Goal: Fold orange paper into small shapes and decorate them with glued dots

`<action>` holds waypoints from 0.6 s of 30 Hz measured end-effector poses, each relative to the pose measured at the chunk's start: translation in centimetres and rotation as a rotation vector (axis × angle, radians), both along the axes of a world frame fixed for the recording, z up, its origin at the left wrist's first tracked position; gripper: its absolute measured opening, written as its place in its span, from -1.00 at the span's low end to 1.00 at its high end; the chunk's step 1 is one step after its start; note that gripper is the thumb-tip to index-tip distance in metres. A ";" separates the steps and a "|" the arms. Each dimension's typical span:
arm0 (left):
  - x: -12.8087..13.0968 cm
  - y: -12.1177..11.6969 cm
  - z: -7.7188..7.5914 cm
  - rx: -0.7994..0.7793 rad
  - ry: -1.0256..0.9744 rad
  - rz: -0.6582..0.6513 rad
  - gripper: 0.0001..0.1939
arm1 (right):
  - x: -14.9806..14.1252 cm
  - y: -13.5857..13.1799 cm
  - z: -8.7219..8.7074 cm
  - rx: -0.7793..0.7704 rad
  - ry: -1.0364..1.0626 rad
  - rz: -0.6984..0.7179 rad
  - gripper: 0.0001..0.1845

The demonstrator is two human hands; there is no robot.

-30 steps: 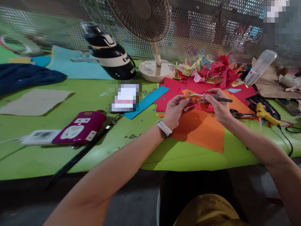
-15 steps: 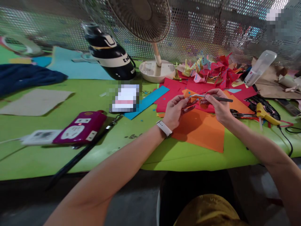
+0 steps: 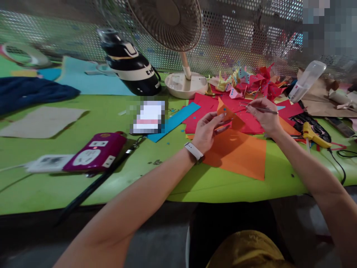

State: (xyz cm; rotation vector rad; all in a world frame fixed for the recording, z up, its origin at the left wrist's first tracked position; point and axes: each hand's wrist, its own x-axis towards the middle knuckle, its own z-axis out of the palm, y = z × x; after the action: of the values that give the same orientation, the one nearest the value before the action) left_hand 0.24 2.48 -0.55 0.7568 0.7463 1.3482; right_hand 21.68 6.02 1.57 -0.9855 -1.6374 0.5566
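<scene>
Pinched in my left hand [image 3: 208, 130] is a folded orange paper piece [image 3: 228, 114] with a few small blue dots on it. My right hand [image 3: 264, 114] grips a pair of thin tweezers [image 3: 263, 109], their tips pointing left, apart from the folded piece. Whether the tips hold anything is too small to tell. Below both hands lie a flat orange sheet [image 3: 237, 156] and several red sheets [image 3: 200, 111]. A blue paper strip [image 3: 177, 121] rests left of my left hand, with tiny blue bits scattered near it.
Behind the sheets is a heap of folded paper figures [image 3: 259, 82]. A fan [image 3: 185, 83], a dark bottle [image 3: 134, 69] and a phone [image 3: 149, 117] stand or lie leftward, with a purple power strip [image 3: 95, 152] nearer. A yellow glue gun [image 3: 315, 136] and clear bottle [image 3: 308, 80] are at right.
My right hand has drawn the tweezers back to the right, off the folded orange paper. My left hand stays in place, and the paper's folded point now shows more fully.
</scene>
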 end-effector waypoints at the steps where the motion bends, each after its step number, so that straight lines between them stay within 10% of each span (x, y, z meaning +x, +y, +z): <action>1: 0.0 0.0 0.1 0.001 0.004 -0.003 -0.61 | 0.6 0.4 -0.2 0.031 -0.143 -0.020 -0.83; 10: 0.2 -0.2 -0.1 -0.013 0.069 0.023 -0.57 | 2.6 0.9 -1.9 -0.027 -1.084 -0.083 -0.57; 14: 0.2 -0.2 -0.1 -0.017 0.091 0.038 -0.60 | 2.0 0.8 -1.4 -0.087 -0.997 -0.116 -0.48; 18: 0.1 -0.3 -0.1 -0.038 0.118 -0.002 -0.62 | -0.1 -0.6 -0.1 -0.155 -0.466 0.038 -0.66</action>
State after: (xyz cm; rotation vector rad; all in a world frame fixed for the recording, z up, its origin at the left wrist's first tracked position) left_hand 0.37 2.16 -0.60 0.8125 0.8619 1.2926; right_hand 21.60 5.41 1.47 -1.2689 -2.0501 0.5083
